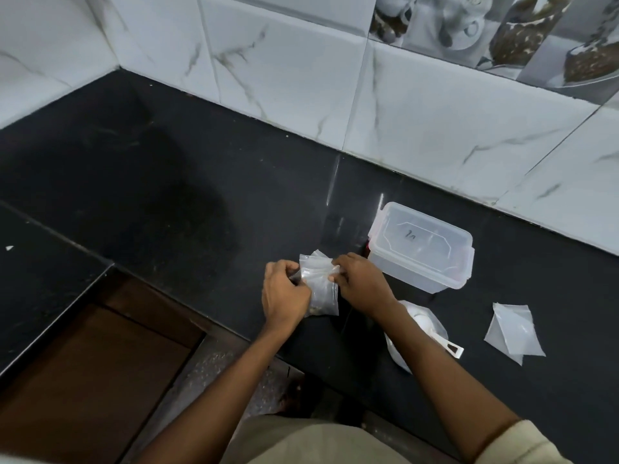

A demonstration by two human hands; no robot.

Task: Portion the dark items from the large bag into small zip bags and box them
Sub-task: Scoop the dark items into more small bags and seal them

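Sealing of one portion, seen from the head camera. At the lower centre of the frame the left hand [284, 291] and the right hand [360, 283] hold a small zip bag [323, 286] between them just above the black counter [201, 195]; each hand pinches one end of the bag's upper edge, fingers curled and closed on the plastic, a hold that suits pressing the zip strip shut. The bag hangs below the fingertips, its top lying between the two thumbs and its lower corner, where a few dark items [316, 310] have settled, sitting beside the heel of the left hand. To the right of the hands, toward the tiled wall, stands a clear lidded box [422, 246], placed close so a closed bag can go straight in; whether it already holds bags cannot be told. At the lower right, partly hidden under the right forearm, lies the large bag [402, 349] with a white scoop [435, 333] resting on it, and further right lie spare empty zip bags [514, 329], within easy reach for the next portion.
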